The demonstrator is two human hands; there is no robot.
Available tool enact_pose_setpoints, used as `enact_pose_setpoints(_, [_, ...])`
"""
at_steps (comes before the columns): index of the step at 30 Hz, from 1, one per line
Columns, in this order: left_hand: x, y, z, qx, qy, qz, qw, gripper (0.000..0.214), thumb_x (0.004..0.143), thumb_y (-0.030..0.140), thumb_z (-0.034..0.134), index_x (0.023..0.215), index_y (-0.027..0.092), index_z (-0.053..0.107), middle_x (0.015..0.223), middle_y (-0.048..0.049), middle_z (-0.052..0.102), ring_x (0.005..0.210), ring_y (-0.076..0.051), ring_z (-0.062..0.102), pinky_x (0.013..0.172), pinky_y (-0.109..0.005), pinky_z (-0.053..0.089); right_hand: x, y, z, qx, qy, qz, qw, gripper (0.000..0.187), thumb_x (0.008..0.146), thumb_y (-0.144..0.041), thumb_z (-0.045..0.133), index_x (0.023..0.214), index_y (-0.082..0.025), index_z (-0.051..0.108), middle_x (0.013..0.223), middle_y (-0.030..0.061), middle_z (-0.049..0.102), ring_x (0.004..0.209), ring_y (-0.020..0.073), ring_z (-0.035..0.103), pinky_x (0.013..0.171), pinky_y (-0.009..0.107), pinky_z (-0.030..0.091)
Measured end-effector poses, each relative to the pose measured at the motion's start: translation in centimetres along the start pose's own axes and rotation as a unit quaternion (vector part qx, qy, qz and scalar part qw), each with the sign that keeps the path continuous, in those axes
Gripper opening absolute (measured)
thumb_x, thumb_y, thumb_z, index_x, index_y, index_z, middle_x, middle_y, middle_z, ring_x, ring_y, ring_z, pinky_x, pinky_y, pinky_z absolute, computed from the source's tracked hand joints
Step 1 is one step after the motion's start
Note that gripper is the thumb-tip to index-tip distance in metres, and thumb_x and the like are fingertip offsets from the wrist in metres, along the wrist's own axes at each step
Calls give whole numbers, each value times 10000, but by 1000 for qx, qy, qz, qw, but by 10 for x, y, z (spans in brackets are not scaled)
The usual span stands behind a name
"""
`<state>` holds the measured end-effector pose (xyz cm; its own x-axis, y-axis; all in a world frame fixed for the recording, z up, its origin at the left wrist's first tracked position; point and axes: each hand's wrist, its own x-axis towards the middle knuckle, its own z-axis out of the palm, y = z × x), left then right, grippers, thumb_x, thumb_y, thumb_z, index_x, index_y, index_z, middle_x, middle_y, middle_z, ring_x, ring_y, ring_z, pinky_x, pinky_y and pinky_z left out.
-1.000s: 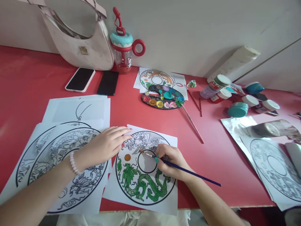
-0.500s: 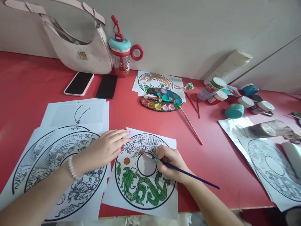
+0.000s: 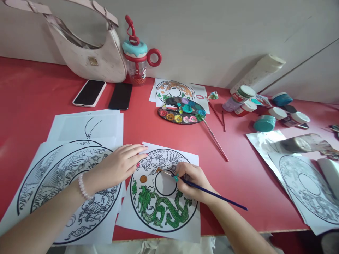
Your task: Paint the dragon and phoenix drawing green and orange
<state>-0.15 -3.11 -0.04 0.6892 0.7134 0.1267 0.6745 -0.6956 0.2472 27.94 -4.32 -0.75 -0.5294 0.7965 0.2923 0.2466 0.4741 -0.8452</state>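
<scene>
A printed sheet (image 3: 189, 225) with a round dragon and phoenix drawing lies before me, its dragon painted green and a small disc orange-brown. My right hand (image 3: 192, 180) pinches a dark blue paintbrush (image 3: 215, 195). The brush tip touches the paper just above the inner ring, at a small orange-brown patch on the phoenix. My left hand (image 3: 124, 165) lies flat with its fingers stretched over the sheet's upper left edge, holding nothing. Under my left forearm are several uncoloured printed sheets (image 3: 106, 229). Beyond the sheet, a paint palette (image 3: 174, 119) holds many colours, and a second brush (image 3: 215, 140) leans on it.
Two phones (image 3: 120, 96), a pale handbag (image 3: 87, 67) and a red-handled cup (image 3: 136, 67) stand at the back left. A partly coloured sheet (image 3: 161, 92) lies behind the palette. Several paint jars (image 3: 265, 123) and more printed sheets (image 3: 293, 176) are on the right.
Both hands and the brush stay almost in place, the tip still at the orange-brown patch. The whole view has shifted very slightly.
</scene>
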Motion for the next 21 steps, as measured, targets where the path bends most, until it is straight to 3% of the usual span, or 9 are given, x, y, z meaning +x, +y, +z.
enact_pose_setpoints(5, [0,0,-1,6,0,6,1000,383,950,175,377,1321,190,472,1396,-71,480,1294,-224,430,1042,-473,439,-1,0,-1,7,12,25,1000,207,685,-45,465,705,-215,347,647,-31,436,583,93,387,533,212,336])
enact_pose_setpoints(13, [0,0,-2,4,-8,1,1000,387,950,180,382,1328,196,467,1398,-76,476,1303,-223,421,1049,-477,433,3,-6,2,-9,-22,-35,999,196,690,-39,456,716,-217,378,635,-35,471,576,91,432,539,212,352])
enact_pose_setpoints(21, [0,0,-1,1,-5,2,1000,394,945,168,383,1329,196,465,1394,-80,481,1301,-222,423,1054,-470,428,5,-9,3,-11,-37,-42,998,183,720,-55,463,711,-218,378,631,-30,467,572,96,440,532,218,363])
